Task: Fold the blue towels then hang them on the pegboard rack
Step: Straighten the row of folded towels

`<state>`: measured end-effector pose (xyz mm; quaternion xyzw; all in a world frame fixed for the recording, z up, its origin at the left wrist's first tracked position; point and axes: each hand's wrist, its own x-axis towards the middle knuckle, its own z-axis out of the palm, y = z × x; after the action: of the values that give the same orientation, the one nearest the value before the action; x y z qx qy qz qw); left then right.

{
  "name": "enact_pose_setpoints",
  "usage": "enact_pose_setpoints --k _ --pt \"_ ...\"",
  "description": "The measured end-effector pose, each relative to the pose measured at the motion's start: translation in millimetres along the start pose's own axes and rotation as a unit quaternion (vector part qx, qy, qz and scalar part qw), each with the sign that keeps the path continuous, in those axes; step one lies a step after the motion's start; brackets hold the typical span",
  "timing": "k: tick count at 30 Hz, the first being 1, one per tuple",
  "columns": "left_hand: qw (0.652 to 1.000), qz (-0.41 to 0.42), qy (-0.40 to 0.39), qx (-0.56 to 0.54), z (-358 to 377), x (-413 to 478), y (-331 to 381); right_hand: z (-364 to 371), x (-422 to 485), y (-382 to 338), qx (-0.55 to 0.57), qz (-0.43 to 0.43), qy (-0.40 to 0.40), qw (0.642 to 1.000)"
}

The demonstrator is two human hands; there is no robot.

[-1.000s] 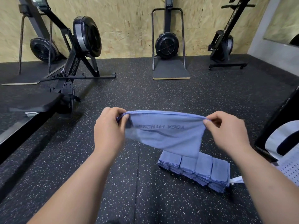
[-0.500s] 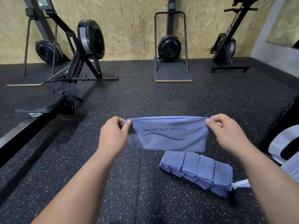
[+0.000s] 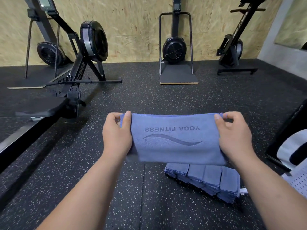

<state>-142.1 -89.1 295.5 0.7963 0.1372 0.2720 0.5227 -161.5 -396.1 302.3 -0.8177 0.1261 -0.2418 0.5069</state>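
Grip: both are clamped on the blue towel [image 3: 174, 143]. My left grip [image 3: 116, 138] pinches its left end and my right grip [image 3: 234, 138] its right end, thumbs on the near face, fingers behind.
Floor: black speckled rubber floor [image 3: 149, 97], carrying everything I can see.
Rowing machine: it stands far left [image 3: 86, 63], well apart from the work.
White perforated panel: at the right edge [image 3: 297, 180]; I cannot tell whether it is the pegboard rack.
Towel: held in the air, stretched flat between the grips. It looks doubled into a long band, with the "YOGA FITNESS" print upside down to me.
Stack: a row of folded blue towels [image 3: 207, 180] on the floor, below and to the right of the held one.
Step in hand: I judge it to be the next fold, end to end, down to the size of the stack's small squares.
Doing it well: I would keep the top edge taut and level and carry one end across until the corners meet. Then I would catch both layers in one grip and smooth with the other. Soft cloth skews easily if the lower edge sags.
Progress: folding stage; I see nothing hung.
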Motion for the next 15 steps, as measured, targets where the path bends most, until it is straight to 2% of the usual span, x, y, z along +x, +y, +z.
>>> enact_pose_setpoints --k 2,4,6,8,11,15 --pt "0.994 -0.094 -0.061 -0.008 4.5 3.8 -13.9 1.6 0.4 2.9 0.041 0.063 -0.04 0.996" --pt "0.975 -0.181 -0.121 -0.04 7.2 6.9 -24.1 -0.4 3.5 7.7 0.093 0.12 -0.113 0.982" --pt "0.962 -0.207 -0.16 -0.078 7.0 8.2 -27.2 -3.1 8.6 16.9 0.118 0.127 -0.166 0.971" --pt "0.966 -0.179 -0.159 -0.099 4.9 10.9 -28.9 -5.4 12.0 23.1 0.113 0.102 -0.164 0.975" --pt "0.983 -0.116 -0.097 -0.107 0.8 14.5 -31.7 -7.0 14.1 23.3 0.129 0.052 -0.107 0.984" --pt "0.994 -0.043 -0.049 -0.091 -1.0 11.8 -22.0 -4.8 13.7 19.1 0.149 0.033 -0.104 0.983"
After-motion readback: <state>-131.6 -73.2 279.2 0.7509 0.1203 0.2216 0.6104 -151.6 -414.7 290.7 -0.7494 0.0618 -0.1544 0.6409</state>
